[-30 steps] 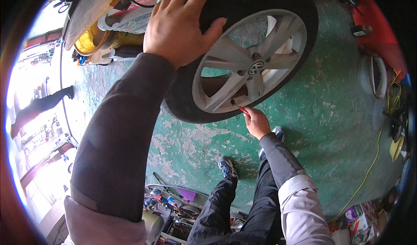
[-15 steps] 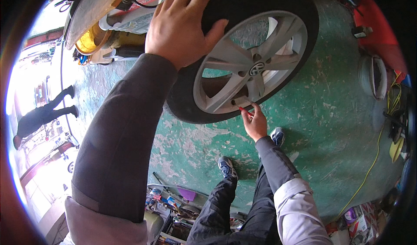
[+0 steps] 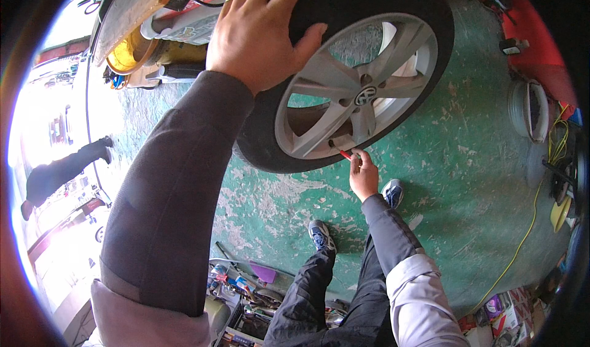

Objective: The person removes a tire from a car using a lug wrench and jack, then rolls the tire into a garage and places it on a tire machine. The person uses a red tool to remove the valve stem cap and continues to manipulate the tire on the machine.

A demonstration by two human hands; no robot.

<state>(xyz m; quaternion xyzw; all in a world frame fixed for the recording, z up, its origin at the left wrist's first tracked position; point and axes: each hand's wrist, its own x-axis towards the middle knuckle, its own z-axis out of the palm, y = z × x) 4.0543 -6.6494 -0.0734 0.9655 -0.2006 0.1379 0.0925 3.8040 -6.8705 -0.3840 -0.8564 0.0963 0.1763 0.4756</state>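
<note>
A car wheel (image 3: 344,95) with a silver five-spoke alloy rim and black tyre (image 3: 265,139) stands tilted in front of me. My left hand (image 3: 261,36) rests on the top left of the tyre, fingers spread, thumb pointing toward the rim. At the rim's lower edge, near a small dark hole (image 3: 334,143), my right hand (image 3: 364,173) pinches a small red-handled tool (image 3: 345,154). Its tip is too small to make out, and I cannot tell whether it touches the rim.
Worn green floor (image 3: 461,181) surrounds my shoes. A bare rim (image 3: 530,110) and a yellow cable (image 3: 522,242) lie at the right. Tools and boxes clutter the area behind my legs. A yellow drum (image 3: 130,53) stands at the upper left; another person (image 3: 64,172) is at the far left.
The wheel and my right hand with the red-handled tool have shifted very slightly to the right. My left hand keeps its place on the tyre. At the far left, the other person's legs have come together.
</note>
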